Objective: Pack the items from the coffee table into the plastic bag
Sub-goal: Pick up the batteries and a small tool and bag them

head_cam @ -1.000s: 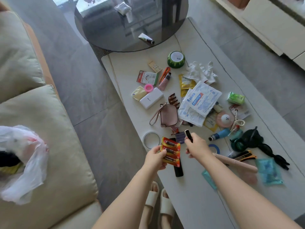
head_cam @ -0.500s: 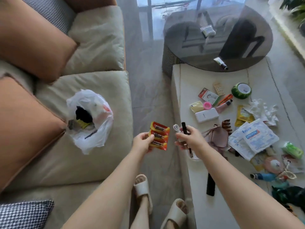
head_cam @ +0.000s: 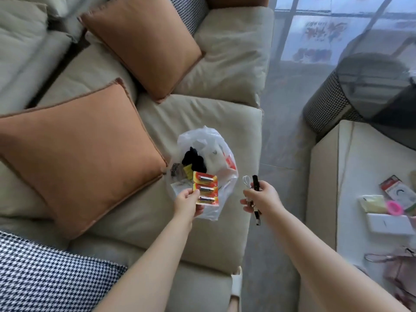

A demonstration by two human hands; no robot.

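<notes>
A white plastic bag (head_cam: 222, 154) lies open on the beige sofa seat (head_cam: 202, 113), with a black item and small packets inside. My left hand (head_cam: 188, 202) grips a red and yellow pack of batteries (head_cam: 206, 189) right over the bag's mouth. My right hand (head_cam: 262, 199) is closed around a slim black stick-like item (head_cam: 255, 183) together with a small white wire loop (head_cam: 246, 181), held above the floor gap just right of the bag. The coffee table (head_cam: 360, 167) is at the right edge.
Two orange cushions (head_cam: 90, 149) lean on the sofa left of the bag; a houndstooth cushion (head_cam: 45, 278) is at bottom left. On the table lie a white power bank (head_cam: 389, 222), a pink pouch (head_cam: 403, 275) and small packets. A round dark glass table (head_cam: 371, 86) stands behind.
The view swung left from the coffee table to the sofa. Both hands carried their items over, and the battery pack now hangs over the bag's opening.
</notes>
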